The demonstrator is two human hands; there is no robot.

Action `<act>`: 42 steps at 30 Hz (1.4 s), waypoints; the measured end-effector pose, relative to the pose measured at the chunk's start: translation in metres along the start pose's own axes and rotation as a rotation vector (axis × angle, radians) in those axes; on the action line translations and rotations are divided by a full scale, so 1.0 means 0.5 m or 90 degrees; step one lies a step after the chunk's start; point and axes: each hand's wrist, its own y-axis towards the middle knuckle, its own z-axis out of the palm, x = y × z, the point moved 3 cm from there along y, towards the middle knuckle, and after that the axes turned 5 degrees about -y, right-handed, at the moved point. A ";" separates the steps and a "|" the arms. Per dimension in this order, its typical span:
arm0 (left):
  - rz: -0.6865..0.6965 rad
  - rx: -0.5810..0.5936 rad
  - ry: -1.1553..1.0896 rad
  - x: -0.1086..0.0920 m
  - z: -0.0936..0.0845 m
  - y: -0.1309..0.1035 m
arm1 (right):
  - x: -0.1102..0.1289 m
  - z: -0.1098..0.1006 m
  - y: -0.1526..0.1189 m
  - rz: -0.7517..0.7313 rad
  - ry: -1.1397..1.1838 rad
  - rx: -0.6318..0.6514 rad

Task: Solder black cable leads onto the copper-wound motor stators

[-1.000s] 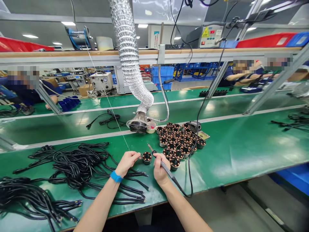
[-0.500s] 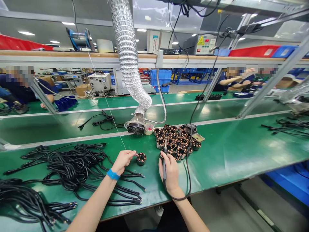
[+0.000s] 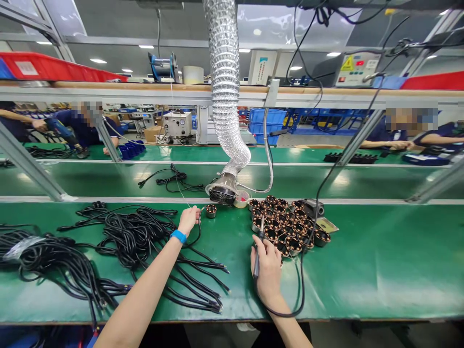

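Observation:
My left hand (image 3: 189, 220), with a blue band at the wrist, is closed in a pinch on the end of a black cable (image 3: 199, 232). A thin pale wire (image 3: 184, 197) runs down from above to these fingers. Just right of the fingertips, a single copper-wound stator (image 3: 210, 211) stands on the green bench near the fan. My right hand (image 3: 267, 265) is closed around a soldering iron (image 3: 257, 256), its tip pointing up and away from me. Beyond it sits a cluster of similar copper-wound stators (image 3: 281, 223).
Black cables (image 3: 126, 237) are heaped at left, some with bared ends. A silver duct (image 3: 226, 92) hangs over a small fan (image 3: 222, 194), beside a tape roll (image 3: 241, 198). The iron's cord (image 3: 319, 188) crosses the right side. Other people work across the bench.
The view has turned left. The single stator now stands farther back, nearer the fan, with my left hand beside it and a black cable end in that hand. My right hand keeps the soldering iron.

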 end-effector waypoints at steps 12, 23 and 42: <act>0.236 0.244 0.365 0.008 -0.012 -0.244 | 0.092 0.006 0.017 -0.081 0.441 0.190; 0.290 0.305 0.482 0.015 0.044 -0.152 | 0.154 0.012 0.025 0.079 0.226 0.163; 0.148 0.280 0.322 0.032 0.043 -0.148 | 0.092 0.021 0.043 0.013 0.467 0.219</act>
